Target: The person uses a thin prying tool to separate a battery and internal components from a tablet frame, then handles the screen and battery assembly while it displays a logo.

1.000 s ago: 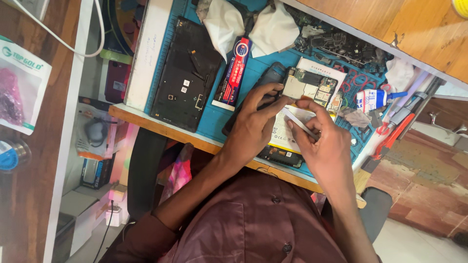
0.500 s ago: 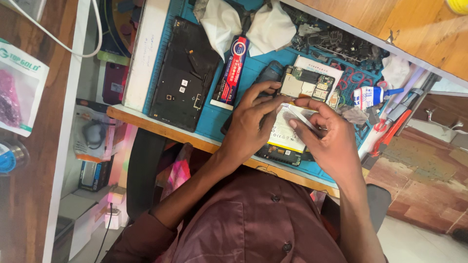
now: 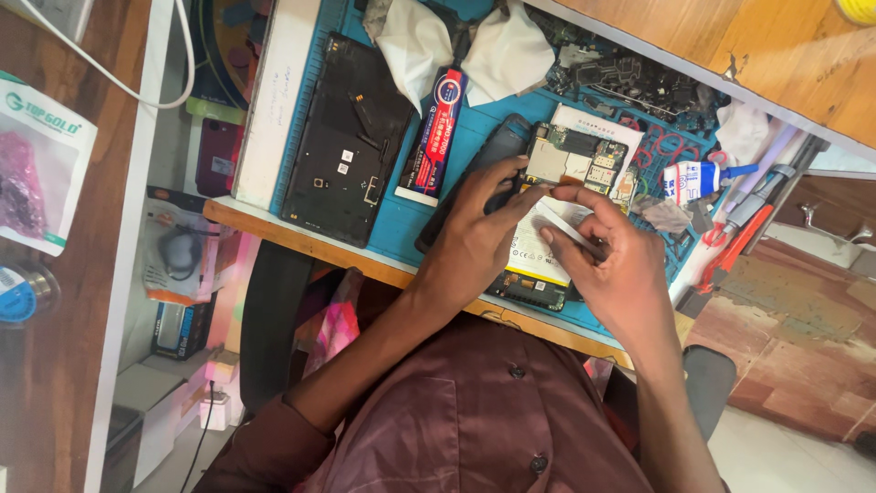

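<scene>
While the opened phone lies on the blue mat at the near edge of the surface, its back already off and circuit board and battery bared, the left hand presses on its left side. The right hand has its grip pinching a thin white strip over the battery. The black back cover and glue tube lie apart, so reassembly looks undone.

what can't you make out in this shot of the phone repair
Head view only:
- Opened phone: its middle is hidden under the left hand and right hand.
- White strip at the right fingertips: too small to identify.
- Loose parts on the blue mat: too small to identify.
- Black back panel: details too small.
</scene>
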